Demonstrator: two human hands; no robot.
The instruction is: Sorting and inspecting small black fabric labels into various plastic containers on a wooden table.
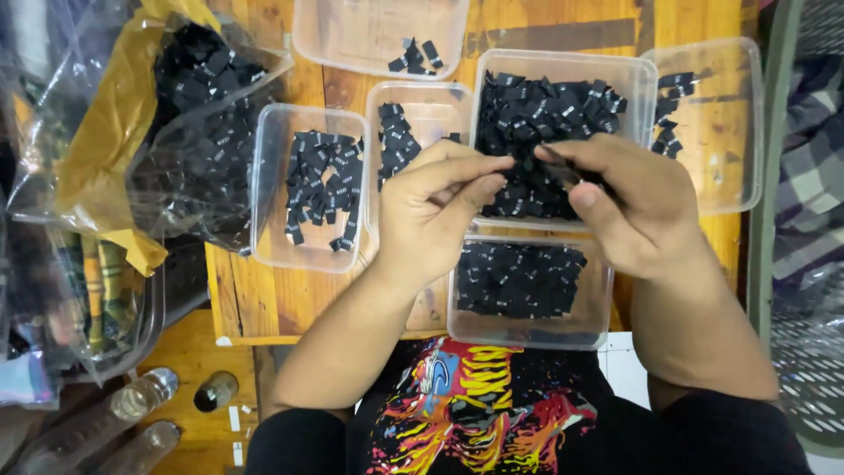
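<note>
Spread across a wooden table (281,308): six clear plastic tubs, sorted to different depths. Largest heap by far in the big plastic bag (189,132) at far left, stuffed with small black labels and seemingly the stock not yet gone through. Next, the full tub (637,84) at centre right, piled high, directly beneath both hands. Moderately filled: the near tub (527,334) just in front of the torso and the left tub (264,229). Sparser: the middle tub (440,97), with labels along one side only. Barely begun: the top tub (352,44) and the far-right tub (730,132), each with a handful (so, as a judgement, sorting well under way but far from finished).

Raised over the full tub, wrists bent inward, forearms converging from the lap. Left hand (435,211) with fingertips gathered toward the thumb, apparently pinching the edge of a black label (563,169). Right hand (637,202) closed around that same label, thumb pressed over it. Down at lower left, a few bottles (141,400) on the floor.
</note>
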